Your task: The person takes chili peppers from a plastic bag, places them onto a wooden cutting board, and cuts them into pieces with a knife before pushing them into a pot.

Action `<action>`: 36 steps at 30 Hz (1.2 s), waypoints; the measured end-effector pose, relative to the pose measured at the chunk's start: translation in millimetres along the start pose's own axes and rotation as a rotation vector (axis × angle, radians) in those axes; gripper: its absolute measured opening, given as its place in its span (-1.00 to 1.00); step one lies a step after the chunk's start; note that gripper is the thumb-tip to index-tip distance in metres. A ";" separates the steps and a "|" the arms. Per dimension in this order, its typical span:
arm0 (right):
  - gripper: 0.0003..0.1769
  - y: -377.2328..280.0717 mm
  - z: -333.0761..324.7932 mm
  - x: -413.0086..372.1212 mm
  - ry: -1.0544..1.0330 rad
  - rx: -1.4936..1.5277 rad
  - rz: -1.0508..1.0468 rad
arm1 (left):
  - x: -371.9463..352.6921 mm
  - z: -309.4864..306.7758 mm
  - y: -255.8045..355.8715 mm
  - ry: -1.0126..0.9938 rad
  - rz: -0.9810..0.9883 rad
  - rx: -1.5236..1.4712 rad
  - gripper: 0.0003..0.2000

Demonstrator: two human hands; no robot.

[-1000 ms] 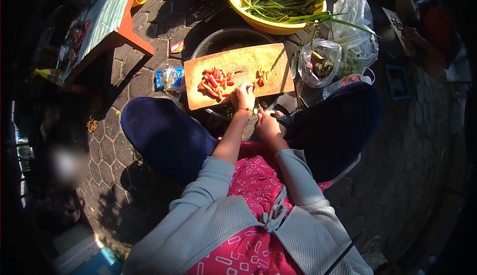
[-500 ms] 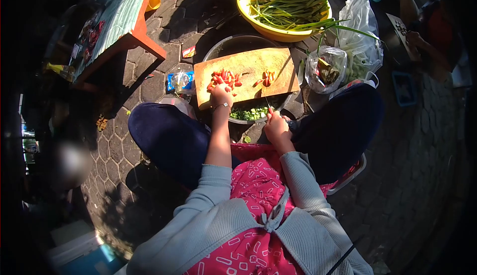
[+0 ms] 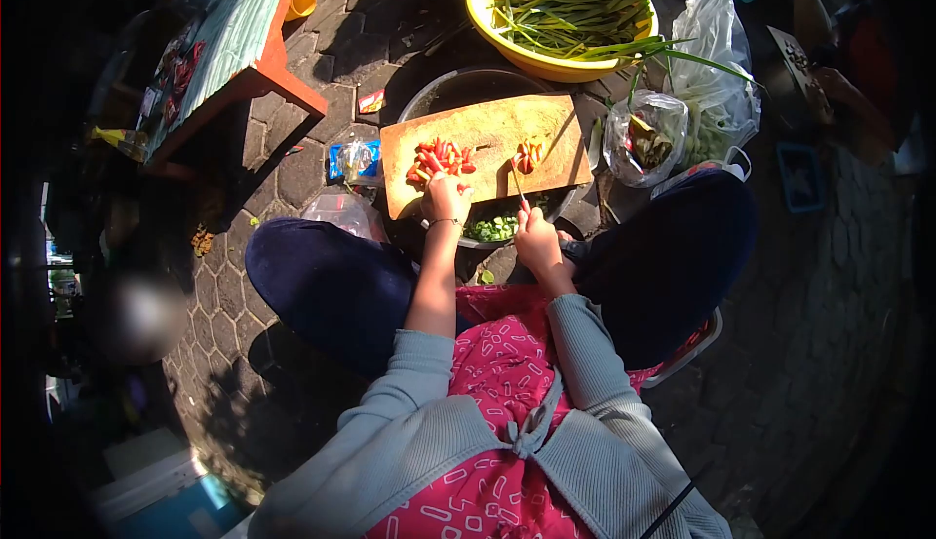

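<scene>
A wooden cutting board [image 3: 485, 128] lies across a dark basin [image 3: 424, 100] in front of me. Red chilies [image 3: 444, 157] are heaped on its left part, and a smaller group of red and yellowish chili pieces [image 3: 531, 153] sits on the right. My left hand [image 3: 445, 198] is at the board's near edge, just below the heap, fingers curled; what they hold is too small to make out. My right hand [image 3: 537, 243] is closed round a knife [image 3: 520, 186], its blade pointing at the smaller group. Chopped green pieces [image 3: 492, 228] show in the basin under the board.
A yellow basin [image 3: 478, 15] of long green stalks stands behind the board. Plastic bags [image 3: 717, 61] with greens lie to the right. A blue packet [image 3: 353, 161] is left of the board. An orange-legged table [image 3: 283, 86] stands at the left; paving surrounds everything.
My left hand has drawn back slightly from the chili heap toward the board's near edge. The knife has shifted a little left, with its blade now more visible over the board.
</scene>
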State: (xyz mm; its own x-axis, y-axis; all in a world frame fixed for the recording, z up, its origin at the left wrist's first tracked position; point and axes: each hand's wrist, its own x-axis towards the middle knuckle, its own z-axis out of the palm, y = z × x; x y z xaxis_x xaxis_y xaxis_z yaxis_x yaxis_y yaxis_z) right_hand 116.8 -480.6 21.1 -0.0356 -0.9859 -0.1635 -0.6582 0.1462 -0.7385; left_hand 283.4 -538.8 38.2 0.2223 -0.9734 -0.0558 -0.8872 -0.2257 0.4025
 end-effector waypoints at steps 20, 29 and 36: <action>-0.74 0.2 -8.9 -12.5 0.024 -0.162 -0.044 | -5.3 27.0 41.9 0.181 0.253 -0.343 -0.95; -0.75 -9.9 -10.7 -5.8 0.021 -0.116 -0.116 | -1.2 44.4 35.7 0.306 0.300 -0.298 -0.96; -0.80 -11.3 -10.4 -4.5 0.069 -0.090 -0.181 | 3.0 56.0 28.7 0.288 0.278 -0.305 -0.97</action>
State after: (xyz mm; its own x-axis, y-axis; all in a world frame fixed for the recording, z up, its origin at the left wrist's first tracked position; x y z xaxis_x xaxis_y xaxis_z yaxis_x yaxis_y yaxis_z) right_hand 116.7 -478.6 37.0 0.0400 -0.9991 0.0146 -0.7227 -0.0390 -0.6901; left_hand 235.9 -550.4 -1.6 0.1353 -0.9346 0.3290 -0.7795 0.1046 0.6176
